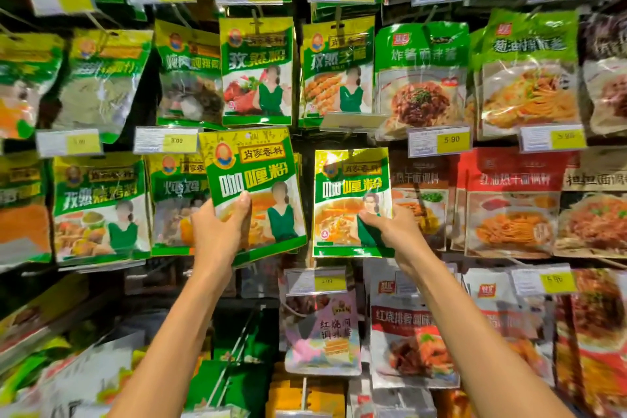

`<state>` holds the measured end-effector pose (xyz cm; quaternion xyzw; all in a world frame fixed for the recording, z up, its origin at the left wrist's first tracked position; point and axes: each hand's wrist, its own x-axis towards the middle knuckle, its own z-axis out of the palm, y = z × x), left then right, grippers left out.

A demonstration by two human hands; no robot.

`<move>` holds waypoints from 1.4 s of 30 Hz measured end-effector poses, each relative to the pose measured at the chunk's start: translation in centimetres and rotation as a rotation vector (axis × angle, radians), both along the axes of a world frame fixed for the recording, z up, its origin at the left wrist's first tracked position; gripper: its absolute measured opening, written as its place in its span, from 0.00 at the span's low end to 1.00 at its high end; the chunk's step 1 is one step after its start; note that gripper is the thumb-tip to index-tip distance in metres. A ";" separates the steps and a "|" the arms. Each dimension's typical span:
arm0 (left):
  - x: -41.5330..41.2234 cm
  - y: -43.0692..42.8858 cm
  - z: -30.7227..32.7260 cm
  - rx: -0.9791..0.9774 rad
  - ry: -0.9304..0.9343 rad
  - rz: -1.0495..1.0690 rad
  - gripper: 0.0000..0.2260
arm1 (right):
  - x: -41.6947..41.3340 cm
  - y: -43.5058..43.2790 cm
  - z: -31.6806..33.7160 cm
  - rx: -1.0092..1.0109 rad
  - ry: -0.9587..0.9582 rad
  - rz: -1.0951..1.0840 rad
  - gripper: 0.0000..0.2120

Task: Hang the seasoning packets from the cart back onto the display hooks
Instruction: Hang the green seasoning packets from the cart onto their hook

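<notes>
Left hand [220, 224]: the thumb lies on the front and the other fingers are hidden behind. It pinches the low left side of the left curry packet [251, 166].
Right hand [390, 227]: the thumb tip is on the front, with the fingers behind. It pinches the low right corner of the right curry packet [353, 187].
Left curry packet: held up and tipped a little, in front of the hanging rows. Its hang hole [248, 136] is at the top.
Right curry packet: straight up, near the other but not touching. I cannot tell if it is on a hook.
Feel: probably light, thin, bendy and a bit slippery.
Best hold: low on the side, so the hole stays free.
Price tag [166, 140]: just left of the tipped packet's top.
</notes>
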<state>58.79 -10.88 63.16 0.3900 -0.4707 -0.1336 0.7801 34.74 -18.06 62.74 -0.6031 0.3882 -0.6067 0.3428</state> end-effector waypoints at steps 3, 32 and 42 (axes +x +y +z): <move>-0.5 0.2 0.2 -0.019 -0.013 -0.017 0.04 | -0.3 -0.2 0.1 -0.013 0.113 -0.005 0.02; -1.7 -3.9 6.6 -0.370 -0.840 0.909 0.15 | -0.2 1.1 -0.3 -0.107 -0.086 0.001 0.12; 0.3 -6.5 7.0 -0.249 -1.013 0.889 0.16 | 0.6 0.0 1.1 -0.043 -0.066 -0.051 0.06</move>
